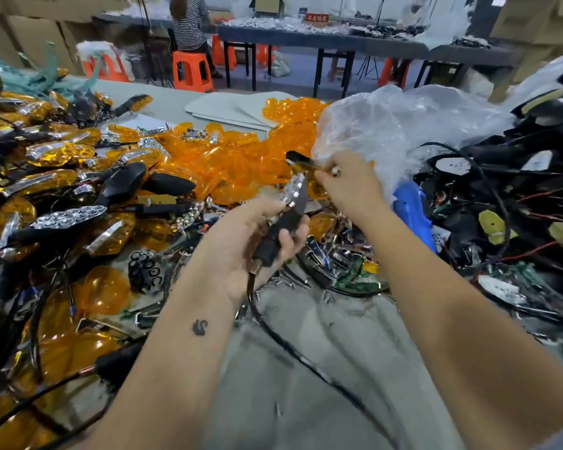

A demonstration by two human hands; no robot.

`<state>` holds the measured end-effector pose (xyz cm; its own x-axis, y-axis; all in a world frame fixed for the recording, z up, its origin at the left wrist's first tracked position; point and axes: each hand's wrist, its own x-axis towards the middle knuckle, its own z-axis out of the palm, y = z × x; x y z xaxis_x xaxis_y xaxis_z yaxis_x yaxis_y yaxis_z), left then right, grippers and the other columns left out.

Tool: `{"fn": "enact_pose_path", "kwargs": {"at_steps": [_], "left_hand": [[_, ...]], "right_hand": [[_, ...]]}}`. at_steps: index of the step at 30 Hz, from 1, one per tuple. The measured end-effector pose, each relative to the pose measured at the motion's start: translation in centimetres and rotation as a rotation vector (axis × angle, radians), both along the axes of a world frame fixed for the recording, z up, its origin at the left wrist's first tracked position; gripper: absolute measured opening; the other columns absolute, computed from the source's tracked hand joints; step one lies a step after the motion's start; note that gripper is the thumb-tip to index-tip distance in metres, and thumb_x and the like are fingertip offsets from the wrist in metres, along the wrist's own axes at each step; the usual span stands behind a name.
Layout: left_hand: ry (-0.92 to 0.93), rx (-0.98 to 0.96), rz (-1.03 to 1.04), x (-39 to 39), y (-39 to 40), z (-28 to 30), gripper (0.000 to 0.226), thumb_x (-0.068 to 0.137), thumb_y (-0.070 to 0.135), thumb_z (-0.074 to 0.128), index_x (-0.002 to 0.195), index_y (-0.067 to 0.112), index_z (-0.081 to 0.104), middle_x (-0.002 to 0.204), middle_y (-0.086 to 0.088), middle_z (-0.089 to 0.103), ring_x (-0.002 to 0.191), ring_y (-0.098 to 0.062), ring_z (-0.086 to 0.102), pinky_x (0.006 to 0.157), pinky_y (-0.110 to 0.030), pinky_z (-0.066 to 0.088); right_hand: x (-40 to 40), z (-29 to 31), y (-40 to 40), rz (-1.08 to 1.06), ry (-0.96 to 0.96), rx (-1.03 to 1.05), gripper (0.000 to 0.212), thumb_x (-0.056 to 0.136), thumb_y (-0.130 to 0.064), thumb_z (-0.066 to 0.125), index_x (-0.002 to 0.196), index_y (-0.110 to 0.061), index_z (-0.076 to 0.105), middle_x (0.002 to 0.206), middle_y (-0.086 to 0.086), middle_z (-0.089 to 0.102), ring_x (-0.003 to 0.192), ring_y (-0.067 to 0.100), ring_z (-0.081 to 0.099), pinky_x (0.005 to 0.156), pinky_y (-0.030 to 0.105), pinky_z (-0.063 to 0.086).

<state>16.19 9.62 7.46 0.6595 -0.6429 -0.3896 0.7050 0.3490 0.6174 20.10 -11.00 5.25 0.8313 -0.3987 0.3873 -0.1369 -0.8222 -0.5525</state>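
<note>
Head view: left hand (251, 241) grips a black lamp housing (294, 210); right hand (351, 186) pinches a blurred amber piece (314, 190), mostly hidden.

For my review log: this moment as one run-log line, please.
left hand: grips black lamp housing, cable hanging | right hand: pinches amber lens above housing tip

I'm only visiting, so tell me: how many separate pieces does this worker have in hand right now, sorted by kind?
black lamp body, gripped by the left hand: 1
black cable hanging from that body: 1
amber lens piece, pinched by the right hand: 1
Total: 3
</note>
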Motion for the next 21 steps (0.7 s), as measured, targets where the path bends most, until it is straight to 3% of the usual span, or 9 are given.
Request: {"fn": "enact_pose_path", "kwargs": {"at_steps": [2,4,6,8,9,11,15,18,21], "left_hand": [[0.014,0.07,-0.095,-0.6,-0.9,-0.8,0.025,0.079,0.008,0.06,0.098,-0.008,0.06,0.072,-0.015,0.065,0.053,-0.018,0.063,0.038,-0.014,0.046],[-0.176,0.325,-0.072,-1.0,-1.8,-2.6,0.013,0.089,0.007,0.061,0.095,-0.005,0.064,0.072,-0.017,0.067,0.052,-0.019,0.062,0.041,-0.02,0.048],[-0.462,0.599,-0.01,-1.1,-2.2,-4.4,0.009,0.087,0.009,0.068,0.095,0.005,0.07,0.081,-0.014,0.071,0.063,-0.022,0.063,0.059,-0.028,0.052],[-0.662,0.737,0.051,-1.2,-2.4,-5.7,0.028,0.084,0.012,0.072,0.11,0.018,0.067,0.098,-0.005,0.073,0.08,-0.02,0.067,0.079,-0.036,0.054],[-0.733,0.779,0.083,-1.3,-2.6,-5.9,0.038,0.083,0.015,0.073,0.116,0.026,0.061,0.105,-0.001,0.07,0.086,-0.017,0.067,0.083,-0.037,0.055],[-0.885,0.85,0.118,-1.9,-2.8,-6.2,0.045,0.081,0.024,0.073,0.117,0.039,0.052,0.106,0.007,0.067,0.076,-0.005,0.066,0.072,-0.035,0.054],[-1.027,0.913,0.164,-2.7,-3.1,-6.8,0.045,0.082,0.029,0.071,0.121,0.041,0.053,0.095,0.022,0.056,0.065,0.015,0.055,0.059,-0.018,0.038],[-1.059,0.93,0.15,-2.7,-2.8,-7.3,0.04,0.086,0.03,0.068,0.121,0.04,0.052,0.109,0.014,0.056,0.077,0.008,0.053,0.064,-0.02,0.039],[-1.151,0.948,0.176,-2.7,-2.9,-7.6,0.034,0.089,0.027,0.067,0.121,0.031,0.053,0.113,0.006,0.06,0.097,-0.015,0.059,0.08,-0.034,0.048]], "right_hand": [[-1.5,1.0,-0.2,-0.054,-0.096,0.075,0.013,0.093,-0.026,0.06,0.081,-0.02,0.061,0.077,-0.008,0.056,0.074,0.013,0.051,0.063,0.028,0.032],[-3.5,1.7,-0.2,-0.059,-0.147,0.156,0.016,0.093,-0.024,0.06,0.078,-0.023,0.056,0.073,-0.014,0.053,0.072,0.009,0.051,0.061,0.025,0.032],[-5.9,1.9,0.4,-0.067,-0.168,0.215,0.02,0.092,-0.022,0.061,0.073,-0.023,0.054,0.07,-0.014,0.053,0.068,0.004,0.051,0.06,0.019,0.036],[-8.3,1.5,1.2,-0.078,-0.205,0.354,0.025,0.091,-0.019,0.063,0.07,-0.027,0.053,0.067,-0.012,0.055,0.06,0.001,0.05,0.055,0.013,0.039],[-9.4,1.1,1.7,-0.07,-0.225,0.466,0.025,0.091,-0.017,0.063,0.071,-0.027,0.053,0.067,-0.009,0.055,0.054,0.002,0.051,0.051,0.015,0.042],[-11.6,-0.1,2.9,-0.058,-0.235,0.673,0.02,0.093,-0.014,0.061,0.076,-0.023,0.055,0.069,-0.004,0.058,0.043,0.002,0.05,0.043,0.017,0.041],[-14.5,-2.7,4.9,-0.076,-0.232,0.847,0.013,0.095,-0.014,0.058,0.083,-0.02,0.059,0.074,0.0,0.06,0.042,0.006,0.052,0.043,0.018,0.038],[-15.5,-4.4,5.2,-0.085,-0.204,0.869,0.011,0.097,-0.012,0.055,0.087,-0.017,0.058,0.079,0.004,0.062,0.046,0.008,0.056,0.046,0.02,0.042],[-15.4,-4.9,5.0,-0.098,-0.191,0.883,0.012,0.102,-0.011,0.046,0.093,-0.014,0.054,0.088,0.011,0.066,0.052,0.014,0.066,0.048,0.028,0.053]]}}
